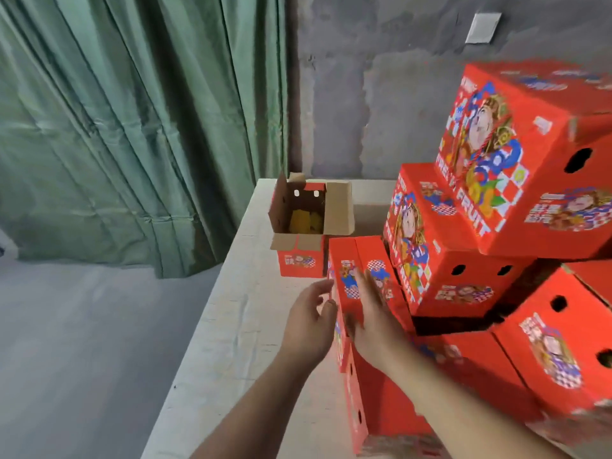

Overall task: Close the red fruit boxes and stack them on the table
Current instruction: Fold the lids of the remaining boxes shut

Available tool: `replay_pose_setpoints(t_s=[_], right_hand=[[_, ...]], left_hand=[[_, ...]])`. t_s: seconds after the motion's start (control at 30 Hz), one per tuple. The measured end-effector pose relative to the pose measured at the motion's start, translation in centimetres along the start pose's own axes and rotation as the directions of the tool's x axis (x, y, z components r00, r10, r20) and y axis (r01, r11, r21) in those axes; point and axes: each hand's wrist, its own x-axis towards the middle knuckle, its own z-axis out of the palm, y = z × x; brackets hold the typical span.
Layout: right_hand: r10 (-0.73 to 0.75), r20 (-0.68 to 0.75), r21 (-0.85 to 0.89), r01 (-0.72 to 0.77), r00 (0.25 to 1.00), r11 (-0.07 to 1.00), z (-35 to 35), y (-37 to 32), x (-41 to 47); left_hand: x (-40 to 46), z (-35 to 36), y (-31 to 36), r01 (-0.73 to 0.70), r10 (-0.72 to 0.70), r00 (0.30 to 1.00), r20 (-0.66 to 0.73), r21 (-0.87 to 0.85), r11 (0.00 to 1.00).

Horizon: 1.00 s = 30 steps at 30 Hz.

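Fingers [364, 286] flat on closed box [361, 260]

Both forearms reach forward, bare. Left hand [309, 321] open, fingers loosely curved. Right hand [372, 318] open, fingers straight, palm down.

green curtain [116, 127] left | grey wall [381, 94] | white wall plate [483, 28] | grey floor [82, 342]

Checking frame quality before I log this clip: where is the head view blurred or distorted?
Head view: motion blur smears the stacked closed boxes at right and both hands, left hand, right hand; the far open box reads sharper; wide-angle bending shows in the table edge; lighting is soft, no glare.
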Motion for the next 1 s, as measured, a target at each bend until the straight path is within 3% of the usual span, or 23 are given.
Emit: replay_pose_setpoints(t_s=[0.07,0.17,0.3,0.47,0.73,0.87,1.0], right_hand=[[0.171,0.11,-0.119,-0.158,0.979,0.98,1.5,1.1,2.6],[0.306,0.104,-0.395,-0.243,0.946,0.886,3.9,2.6,4.3],[0.255,-0.058,-0.519,-0.247,0.965,0.818,6.2,2.7,3.9],[0.194,-0.12,-0.525,-0.228,0.974,0.82,6.2,2.7,3.2],[0.173,-0.124,-0.552,-0.213,0.977,0.806,6.3,2.9,3.2],[0.161,-0.129,-0.572,-0.206,0.978,0.794,6.2,3.0,3.2],[0.186,-0.103,-0.563,-0.212,0.977,0.799,6.2,2.9,3.4]], left_hand=[[3.3,-0.5,-1.5,-0.031,0.029,0.999,0.017,0.16,0.987],[8.0,-1.0,-3.4,-0.093,0.087,0.996,0.034,0.44,0.893],[14.8,-1.0,-4.4,-0.217,0.139,0.976,0.17,0.641,0.736],[21.9,-1.2,-5.8,-0.213,0.004,0.972,0.236,0.868,0.449],[25.0,-2.1,-7.8,-0.197,-0.017,0.976,0.215,0.921,0.337],[23.3,-3.9,-9.9,-0.296,0.048,0.954,0.295,0.913,0.28],[18.5,-5.6,-11.4,-0.294,0.092,0.956,0.28,0.883,0.366]])
